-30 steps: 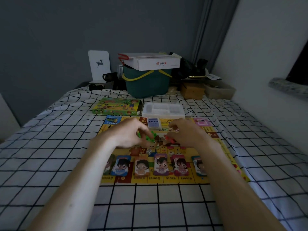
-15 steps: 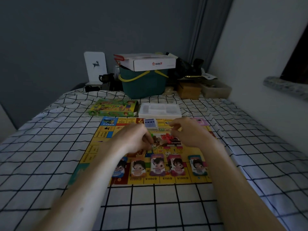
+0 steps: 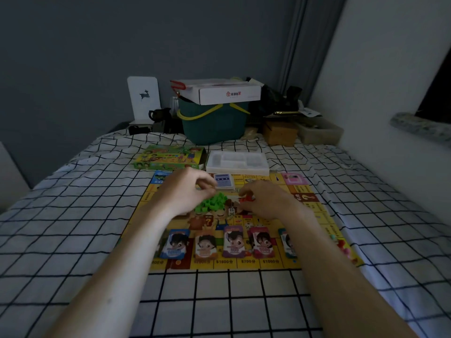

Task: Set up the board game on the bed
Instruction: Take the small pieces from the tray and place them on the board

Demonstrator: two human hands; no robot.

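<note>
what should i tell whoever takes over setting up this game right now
Left hand: fingers curled over the green pieces; whether it has a grip on any is unclear.
Right hand: fingertips at the red pieces; grip unclear.
Board lies flat on the bed; character cards in a row along its near edge, card deck near the far edge, dice in the middle.
Game box and white tray sit behind the board.
Left: sort the green and red pieces.
</note>
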